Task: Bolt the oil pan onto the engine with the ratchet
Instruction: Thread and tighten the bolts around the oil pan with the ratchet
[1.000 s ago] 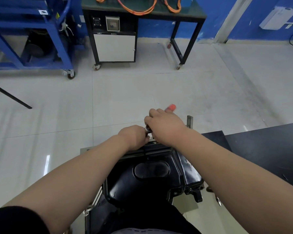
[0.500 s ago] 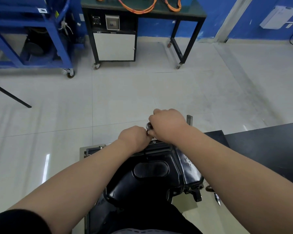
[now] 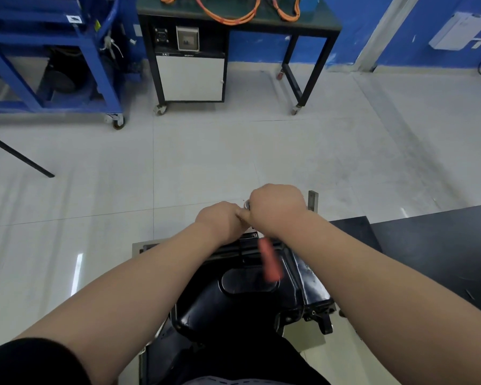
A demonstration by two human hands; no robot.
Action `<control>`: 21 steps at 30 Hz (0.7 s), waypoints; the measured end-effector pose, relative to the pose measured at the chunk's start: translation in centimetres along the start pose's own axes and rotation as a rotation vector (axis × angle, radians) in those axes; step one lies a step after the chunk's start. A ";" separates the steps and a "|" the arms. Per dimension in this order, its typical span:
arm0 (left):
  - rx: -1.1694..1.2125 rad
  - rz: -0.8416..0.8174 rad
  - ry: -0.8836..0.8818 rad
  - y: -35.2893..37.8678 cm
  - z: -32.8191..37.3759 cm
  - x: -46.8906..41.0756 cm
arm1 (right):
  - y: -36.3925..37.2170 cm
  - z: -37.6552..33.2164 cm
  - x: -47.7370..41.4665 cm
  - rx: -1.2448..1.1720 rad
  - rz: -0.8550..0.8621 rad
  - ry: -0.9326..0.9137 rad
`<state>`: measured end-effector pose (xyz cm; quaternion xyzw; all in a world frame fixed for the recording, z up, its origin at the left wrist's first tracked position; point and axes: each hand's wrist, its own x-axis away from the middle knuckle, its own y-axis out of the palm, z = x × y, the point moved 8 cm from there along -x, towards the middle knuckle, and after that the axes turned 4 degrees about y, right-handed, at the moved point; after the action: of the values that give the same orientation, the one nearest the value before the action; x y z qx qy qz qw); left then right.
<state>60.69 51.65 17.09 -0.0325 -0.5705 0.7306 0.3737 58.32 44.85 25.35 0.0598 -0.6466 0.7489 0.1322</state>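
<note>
Seemingly left hand [image 3: 220,221] and right hand [image 3: 276,210] grip ratchet [image 3: 270,263] above the oil pan [image 3: 247,304].

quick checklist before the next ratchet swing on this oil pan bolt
1. Grip: right hand grips the ratchet, ok.
2. Support: left hand sits by the ratchet's head; what it holds is hidden, cannot tell.
3. Socket on the bolt: hidden under both hands, cannot tell.
4. Handle path: the red handle is over the oil pan, with nothing in its way, ok.
5. Pan seated flush at its far edge: cannot tell.
</note>
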 end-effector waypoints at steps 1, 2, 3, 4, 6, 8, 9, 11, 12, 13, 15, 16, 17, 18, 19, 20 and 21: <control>0.028 0.015 -0.010 0.1 0.0 0.0 | 0.5 0.3 -0.1 -0.025 -0.054 0.071; 0.055 0.029 -0.013 0.2 0.0 0.0 | 1.0 0.5 -0.2 -0.064 -0.091 0.110; 0.070 0.033 -0.013 0.2 -0.1 0.2 | 1.1 0.3 -0.2 -0.087 -0.099 0.104; 0.054 0.023 -0.007 0.4 -0.1 0.3 | 0.9 0.0 -0.2 -0.079 -0.081 0.056; -0.032 -0.005 0.032 0.8 -0.1 0.4 | 0.1 -0.7 0.0 -0.037 -0.016 -0.098; -0.060 0.021 0.054 0.8 0.0 0.4 | -0.8 -1.1 0.1 -0.001 0.038 -0.231; -0.062 0.030 0.053 0.8 0.0 0.4 | -1.1 -1.1 0.1 0.009 0.057 -0.257; -0.068 0.031 0.032 0.6 -0.1 0.2 | -1.4 -1.0 0.1 0.025 0.075 -0.209; -0.068 0.019 0.013 0.6 -0.1 0.1 | -1.3 -0.8 0.1 0.034 0.069 -0.148; -0.068 0.013 0.001 0.7 0.0 0.1 | -0.9 -0.6 0.0 0.038 0.045 -0.078; -0.019 0.036 -0.009 0.7 0.0 0.2 | 0.0 -0.4 0.1 0.023 -0.025 0.026; 0.033 0.039 -0.019 0.7 -0.1 0.2 | 0.3 -0.3 0.1 0.003 -0.047 0.046; 0.066 0.031 -0.027 0.7 -0.3 0.3 | 0.3 -0.3 0.2 -0.016 -0.056 0.040; 0.057 0.007 -0.023 0.7 -0.2 0.2 | 0.1 -0.5 0.3 -0.029 -0.048 0.005; 0.011 -0.022 -0.005 0.7 -0.1 0.2 | -0.3 -0.8 0.4 -0.029 -0.020 -0.055; -0.038 -0.041 0.017 0.7 0.0 0.1 | -0.7 -1.1 0.4 -0.013 0.023 -0.130; -0.062 -0.038 0.036 0.5 0.1 0.0 | -1.1 -1.4 0.5 0.014 0.060 -0.199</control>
<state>60.38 51.49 16.69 -0.0464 -0.5867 0.7047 0.3963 58.30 46.46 26.32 0.1156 -0.6528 0.7473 0.0444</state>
